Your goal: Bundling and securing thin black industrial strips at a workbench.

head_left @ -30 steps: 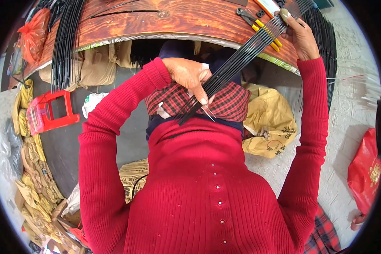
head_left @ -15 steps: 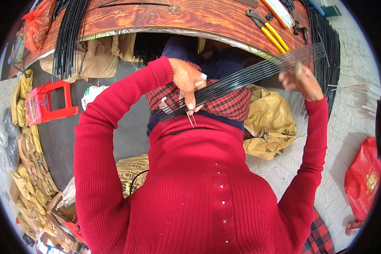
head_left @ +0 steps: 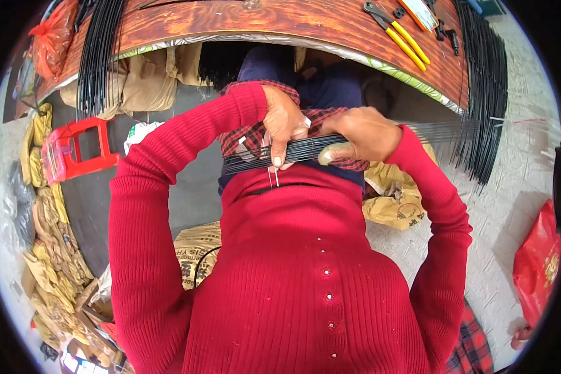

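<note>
Across my lap lies a bundle of thin black rods (head_left: 302, 149), nearly level and spreading out toward the right. My left hand (head_left: 285, 128) pinches it near its left end, thumb on top. A pair of thin pale metal prongs (head_left: 273, 177) pokes out below that thumb; what they belong to is hidden. Wrapped over the middle of the bundle is my right hand (head_left: 363, 136), its thumb on the near side. A white wrap shows on one left finger. Under the rods is a red-and-black checked cloth (head_left: 249, 134).
A wooden table (head_left: 230, 23) stands ahead, carrying yellow-handled pliers (head_left: 407, 47) and small black parts. Long black rods (head_left: 100, 56) overhang it at left, with more rods (head_left: 483, 93) at right. A red plastic stool (head_left: 81, 149) and a yellow sack (head_left: 396, 202) sit on the floor.
My right hand has come inward from the far right end of the rods and closed round their middle. The bundle has swung down to nearly level. My left hand keeps its pinch.
</note>
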A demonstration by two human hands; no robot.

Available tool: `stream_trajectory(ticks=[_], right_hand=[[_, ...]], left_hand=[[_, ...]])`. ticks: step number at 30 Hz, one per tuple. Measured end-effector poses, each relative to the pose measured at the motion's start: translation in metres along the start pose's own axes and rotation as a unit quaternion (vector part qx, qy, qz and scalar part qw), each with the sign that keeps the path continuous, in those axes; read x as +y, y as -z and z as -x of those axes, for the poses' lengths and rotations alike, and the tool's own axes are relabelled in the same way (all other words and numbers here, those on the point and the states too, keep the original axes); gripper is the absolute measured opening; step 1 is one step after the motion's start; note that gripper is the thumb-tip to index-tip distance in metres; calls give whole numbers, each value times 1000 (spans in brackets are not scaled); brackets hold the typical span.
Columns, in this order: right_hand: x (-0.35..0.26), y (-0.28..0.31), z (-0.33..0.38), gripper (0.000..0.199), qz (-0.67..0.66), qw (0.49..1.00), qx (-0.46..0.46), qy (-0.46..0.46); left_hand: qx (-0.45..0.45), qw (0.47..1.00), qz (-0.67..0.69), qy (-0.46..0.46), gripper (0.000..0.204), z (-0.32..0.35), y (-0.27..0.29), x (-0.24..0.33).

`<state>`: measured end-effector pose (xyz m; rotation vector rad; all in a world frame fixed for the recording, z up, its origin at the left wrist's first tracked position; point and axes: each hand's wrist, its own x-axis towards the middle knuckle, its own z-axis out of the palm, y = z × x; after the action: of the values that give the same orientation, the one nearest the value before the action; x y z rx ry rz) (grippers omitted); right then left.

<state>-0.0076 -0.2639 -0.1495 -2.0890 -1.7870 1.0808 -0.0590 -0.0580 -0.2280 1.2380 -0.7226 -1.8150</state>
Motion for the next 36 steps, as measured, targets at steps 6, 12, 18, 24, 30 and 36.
stream_trajectory(ticks=[6,12,18,24,30,36], right_hand=[[16,-23,-18,34,-391,878,-255,-100],[23,-35,-18,36,-431,854,-273,-104],[28,-42,-18,34,-443,850,-261,-109],[29,-49,-18,33,-446,853,-248,-107],[30,-48,-14,31,-456,850,-237,-114],[36,-34,5,27,-471,846,-208,-139]], left_hand=[[-39,995,85,34,36,-4,-2,-6],[-64,997,15,29,32,-13,4,-5],[-69,997,7,33,31,-16,9,-10],[-5,998,-12,59,31,-10,7,-13],[10,1000,3,-16,36,6,16,-27],[457,869,24,-186,44,107,-33,2]])
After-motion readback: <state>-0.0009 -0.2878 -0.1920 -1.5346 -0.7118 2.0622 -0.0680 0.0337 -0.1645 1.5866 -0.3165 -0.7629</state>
